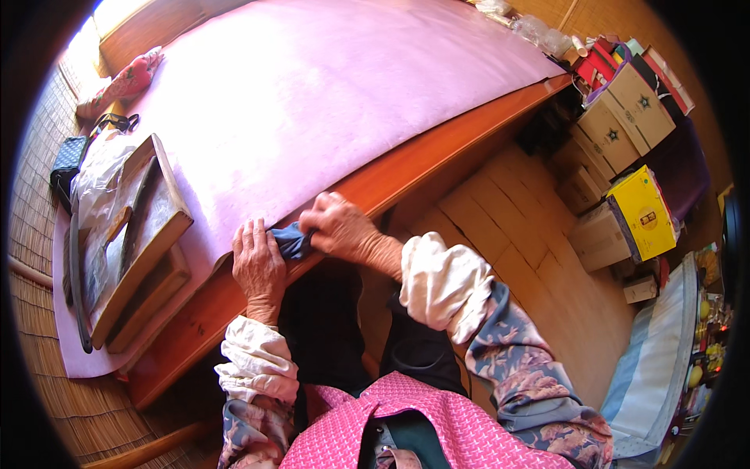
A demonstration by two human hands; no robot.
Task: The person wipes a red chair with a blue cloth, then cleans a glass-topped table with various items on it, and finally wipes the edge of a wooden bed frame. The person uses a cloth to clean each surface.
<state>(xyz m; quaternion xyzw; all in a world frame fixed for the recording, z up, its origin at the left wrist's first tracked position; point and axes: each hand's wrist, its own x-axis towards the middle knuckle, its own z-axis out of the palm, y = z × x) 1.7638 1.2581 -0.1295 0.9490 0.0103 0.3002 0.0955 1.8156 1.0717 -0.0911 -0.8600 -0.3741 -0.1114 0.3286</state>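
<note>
A dark blue cloth lies bunched on the wooden edge of the table, between my two hands. My right hand grips its right end with bent fingers. Flat on the border of the pink sheet rests my left hand, fingers stretched out, its side against the cloth. The sheet covers most of the tabletop, and the reddish-brown wooden edge shows along the front.
At the left, a wooden tray holds a wooden-handled tool; a long dark bar lies beside it. Cardboard boxes and a yellow bag stand at the right, past the tiled floor.
</note>
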